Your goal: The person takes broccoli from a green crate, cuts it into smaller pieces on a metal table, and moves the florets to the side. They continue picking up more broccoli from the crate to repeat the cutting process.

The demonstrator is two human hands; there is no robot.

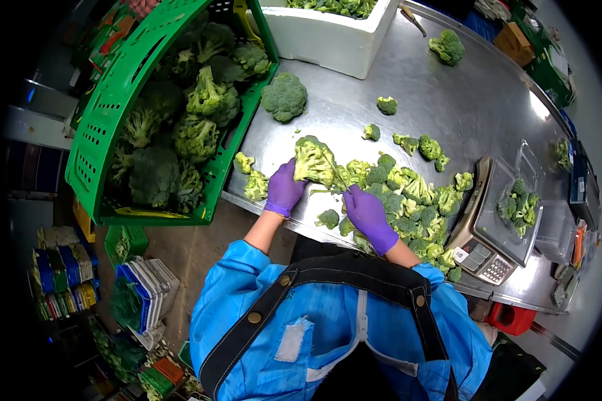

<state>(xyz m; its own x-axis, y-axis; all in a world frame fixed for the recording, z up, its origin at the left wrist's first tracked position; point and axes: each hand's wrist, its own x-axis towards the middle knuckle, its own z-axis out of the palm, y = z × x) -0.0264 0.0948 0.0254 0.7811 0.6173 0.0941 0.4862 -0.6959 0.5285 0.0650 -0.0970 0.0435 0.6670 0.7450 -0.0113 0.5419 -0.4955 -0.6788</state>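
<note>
Currently my left hand (284, 189) grips a broccoli head (312, 160), held low over the steel table (461, 107) nr its near edge. Right hand (370, 215) is clenched on what looks like a small knife (340, 180), blade at the stem. Cut florets (408, 194) piled just right of it, scale (488, 234) w/ more florets further right. Green crate (114, 100) of whole heads at left, white foam box (328, 37) on far side.

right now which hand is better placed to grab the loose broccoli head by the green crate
Left, probably: the left hand is nearer that broccoli head and the green crate, though it holds a crown; the right hand is by the floret pile.
</note>
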